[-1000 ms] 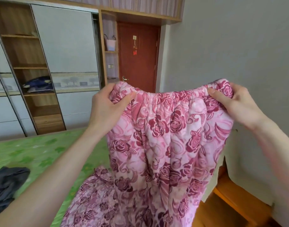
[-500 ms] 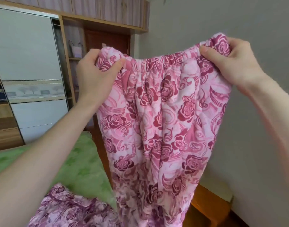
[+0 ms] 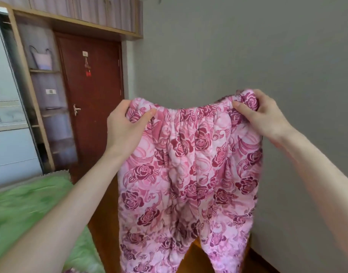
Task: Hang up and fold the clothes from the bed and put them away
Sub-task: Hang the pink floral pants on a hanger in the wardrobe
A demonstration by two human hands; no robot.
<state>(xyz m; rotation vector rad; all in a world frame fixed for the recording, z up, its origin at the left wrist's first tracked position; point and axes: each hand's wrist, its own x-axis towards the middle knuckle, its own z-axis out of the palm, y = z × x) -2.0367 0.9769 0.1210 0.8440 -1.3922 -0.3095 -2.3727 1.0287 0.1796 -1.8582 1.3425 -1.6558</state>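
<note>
Pink quilted trousers with a dark rose print (image 3: 189,174) hang in the air in front of me, held up by their elastic waistband. My left hand (image 3: 124,127) pinches the waistband's left end and my right hand (image 3: 263,115) pinches its right end. Both legs dangle straight down over the floor beside the bed; their cuffs run out of the frame at the bottom. The bed with its green cover (image 3: 31,209) lies at the lower left.
A dark red door (image 3: 94,91) stands shut behind the trousers. Left of it are open wardrobe shelves (image 3: 49,107) and a sliding wardrobe panel (image 3: 5,115). A grey wall (image 3: 248,46) fills the right side. Wooden floor (image 3: 106,233) shows between bed and wall.
The trousers have come fully off the bed and now hang free. My view has swung right, towards the door and wall, and my hands sit lower in the frame than half a second ago.
</note>
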